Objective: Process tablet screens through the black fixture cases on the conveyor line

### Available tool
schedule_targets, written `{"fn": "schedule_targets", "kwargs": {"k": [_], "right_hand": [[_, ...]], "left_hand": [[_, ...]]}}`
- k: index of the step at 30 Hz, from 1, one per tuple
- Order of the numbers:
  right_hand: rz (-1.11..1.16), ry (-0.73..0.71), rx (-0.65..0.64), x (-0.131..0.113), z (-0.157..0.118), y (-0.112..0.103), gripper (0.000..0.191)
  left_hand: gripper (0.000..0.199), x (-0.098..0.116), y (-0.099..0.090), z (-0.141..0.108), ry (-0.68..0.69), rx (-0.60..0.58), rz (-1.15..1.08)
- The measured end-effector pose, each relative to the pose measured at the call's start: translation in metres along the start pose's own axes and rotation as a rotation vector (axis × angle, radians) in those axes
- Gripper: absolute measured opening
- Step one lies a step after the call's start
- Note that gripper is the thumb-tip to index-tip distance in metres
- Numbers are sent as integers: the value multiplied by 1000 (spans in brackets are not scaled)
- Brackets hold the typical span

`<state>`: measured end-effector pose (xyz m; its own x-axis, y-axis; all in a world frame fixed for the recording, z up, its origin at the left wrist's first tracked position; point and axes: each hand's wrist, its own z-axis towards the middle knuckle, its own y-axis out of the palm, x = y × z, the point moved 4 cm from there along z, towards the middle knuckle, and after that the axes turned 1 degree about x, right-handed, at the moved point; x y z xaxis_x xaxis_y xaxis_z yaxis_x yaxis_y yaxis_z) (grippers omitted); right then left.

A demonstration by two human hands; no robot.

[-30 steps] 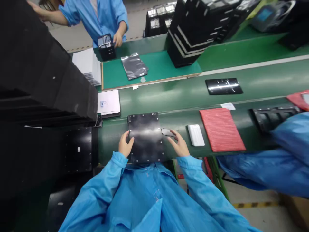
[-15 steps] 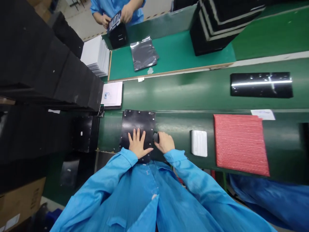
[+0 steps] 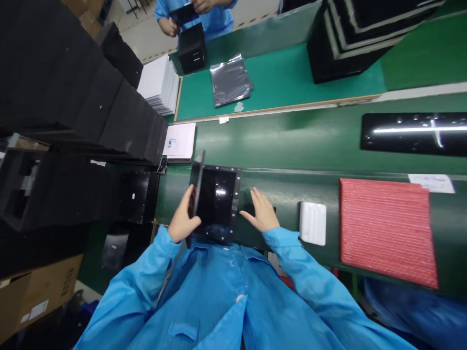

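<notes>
Two bare hands are held above the near side of a green workbench (image 3: 277,187). By the left hand (image 3: 184,218), a thin black panel (image 3: 199,182) is gripped at its side, its thumb and fingers closed about it, and the panel is tilted steeply on edge. Just beside it, a glossy black sheet (image 3: 218,194) is laid flat, with small pale dots spaced along its dark border; ceiling lights are mirrored in its surface. The right hand (image 3: 260,211) is held open near the sheet's right side, thumb and fingers spread, with nothing gripped. Something dark is partly covered by that hand and cannot be made out.

Farther right, a ribbed white block (image 3: 313,223) is set down near a stack of red bubble-wrap sheets (image 3: 388,231). A white paper slip (image 3: 426,180) is partly covered by the stack's upper right corner. Behind these, a shiny black panel (image 3: 416,133) is crossed by a bright reflection.

On the left, printed papers (image 3: 179,140) are placed near tall black foam stacks (image 3: 95,104). Across the bench, grey plastic bags (image 3: 229,82) and a white stack (image 3: 155,82) can be seen, and a dark flat piece (image 3: 184,14) is held by another person over a black box (image 3: 191,48).
</notes>
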<state>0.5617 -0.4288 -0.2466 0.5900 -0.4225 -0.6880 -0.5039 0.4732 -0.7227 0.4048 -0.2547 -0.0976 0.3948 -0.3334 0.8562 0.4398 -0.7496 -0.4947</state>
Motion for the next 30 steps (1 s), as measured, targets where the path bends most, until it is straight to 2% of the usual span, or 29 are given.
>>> {"fn": "schedule_targets", "kwargs": {"k": [3,5,7,9,12,15,17,19,21,23,25,27,28,29,30], "right_hand": [[347,87,10,-17,-9,41,81],[499,203,-5,-29,-9,61,84],[494,241,11,-40,-10,65,90],[371,205,27,-50,-15,56,88],[251,194,-21,-64,-28,42,71],[486,313,17,-68,-29,33,68],[710,402,86,-69,-16,27,62],[793,447,105,-73,3,21,59],[689,459,110,-83,22,9,58],[532,464,114,-99,33,-3,43],[364,438,108,-123,37,-15,37],[260,400,99,-149,38,-21,41],[256,380,90,-162,37,-21,44],[296,364,71,-173,36,-19,46],[369,348,35,-182,35,-15,47]], "left_hand": [[90,-32,-35,11,-85,86,-229],[85,-56,-41,20,-159,133,-322],[80,-75,-38,28,-226,171,-375],[77,-87,-30,32,-280,196,-406],[75,-94,-19,34,-325,225,-422],[75,-98,-11,38,-315,213,-410],[74,-103,-7,41,-301,199,-397],[74,-109,-9,44,-278,174,-381],[74,-114,-18,47,-248,97,-370],[71,-117,-36,46,-202,27,-332],[68,-117,-61,44,-123,61,-221],[73,-112,-83,40,-45,138,-120],[78,-110,-88,38,-32,138,-130],[80,-108,-89,35,-55,81,-200],[78,-108,-86,32,-114,-26,-324]]}}
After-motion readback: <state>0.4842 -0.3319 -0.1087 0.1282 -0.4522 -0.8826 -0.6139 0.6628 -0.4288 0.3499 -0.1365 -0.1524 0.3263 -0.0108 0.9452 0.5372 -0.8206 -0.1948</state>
